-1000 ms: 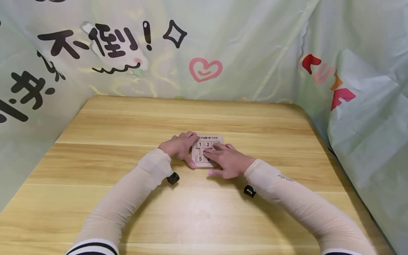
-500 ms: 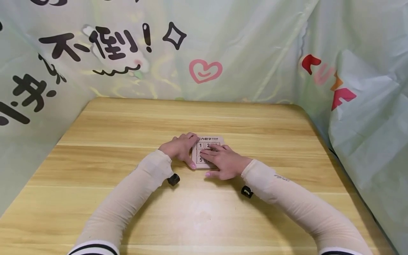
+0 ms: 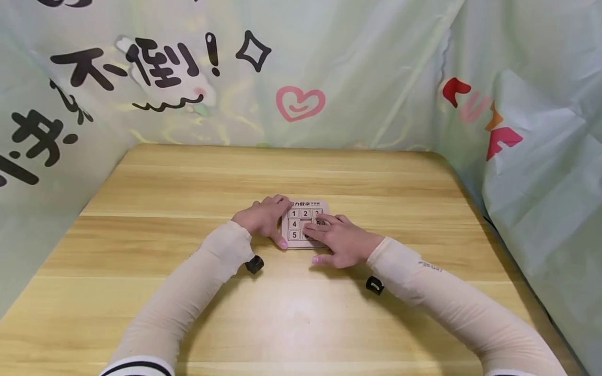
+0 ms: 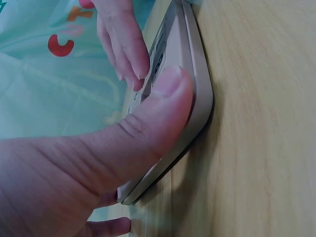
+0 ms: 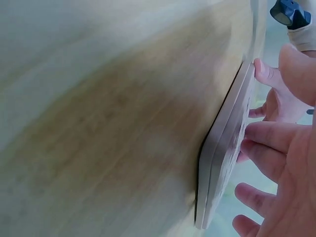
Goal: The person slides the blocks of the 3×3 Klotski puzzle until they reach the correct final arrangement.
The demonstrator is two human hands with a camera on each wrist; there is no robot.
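Bracketing a number-tile board (image 3: 298, 245) that lies flat on the worktop (image 3: 301, 313), a person's two hands work from opposite sides. The board sits just right of the left hand (image 3: 262, 216) and to the left of the right hand (image 3: 348, 241), partly beneath the latter's fingers. Its long axis appears to run away from the person, between the hands. The left hand grips the left edge, thumb on the near corner, fingers toward the far one; the right reaches across with fingers extended, clasping nothing, its fingertips (image 3: 308, 226) apparently touching the face near the grid's centre. That last meeting looks to be the one that counts.

Among the tiles (image 3: 294, 224), 1, 2, 4 and 5 read plainly; 3 and 6 are partly covered by the right hand. Beside the left hand's fingertips, the bold heading (image 3: 303, 204) shows "力数字", its start hidden, its smaller print illegible. Beyond the hands, the backdrop (image 3: 376, 62) reads "不倒!"; lettering on the right sleeve (image 3: 414, 271) is too small to read.
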